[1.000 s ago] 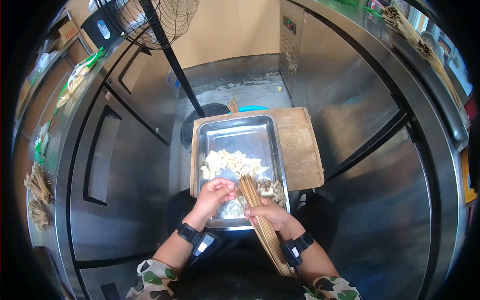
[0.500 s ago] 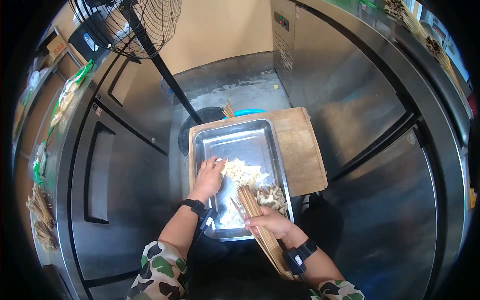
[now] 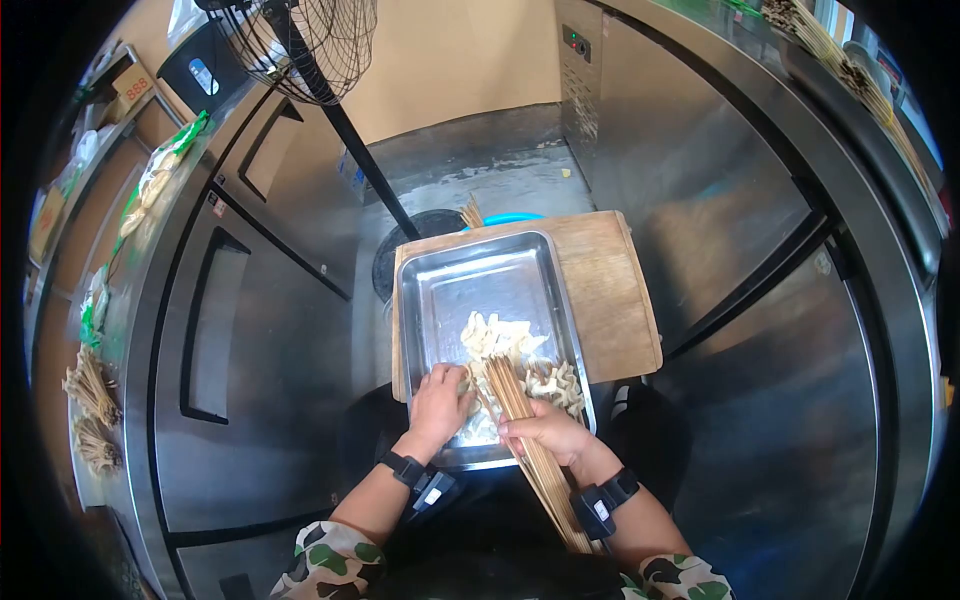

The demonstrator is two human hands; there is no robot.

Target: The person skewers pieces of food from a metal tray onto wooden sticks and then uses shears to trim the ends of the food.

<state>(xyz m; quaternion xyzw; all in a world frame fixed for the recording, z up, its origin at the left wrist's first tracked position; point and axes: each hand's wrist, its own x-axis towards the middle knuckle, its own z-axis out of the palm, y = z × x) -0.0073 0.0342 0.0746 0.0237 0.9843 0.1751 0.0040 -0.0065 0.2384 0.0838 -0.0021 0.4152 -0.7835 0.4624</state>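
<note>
My right hand (image 3: 552,432) is wrapped around a thick bundle of bamboo skewers (image 3: 530,440), whose tips point away over the metal tray (image 3: 440,270). One skewer stands a little apart on the bundle's left side, beside my thumb. My left hand (image 3: 440,405) is inside the tray, its fingers curled and drawn together close to that skewer's tip. A small pale piece seems to be at its fingertips, partly hidden. Pale, cream-coloured cut food pieces (image 3: 497,335) lie loose in the middle of the tray. Greyish pieces on skewers (image 3: 556,388) lie along its right side.
Under the tray is a wooden board (image 3: 610,300). Behind it are more skewers (image 3: 471,212) and a blue rim (image 3: 505,219). A standing fan (image 3: 340,130) rises beyond. Steel cabinets (image 3: 270,380) flank me on both sides, with skewer bundles (image 3: 92,390) on the left counter.
My left hand has moved from the loose pieces toward me and right, to the tip of the separate skewer. My right hand still holds the bundle. The view has shifted slightly.
</note>
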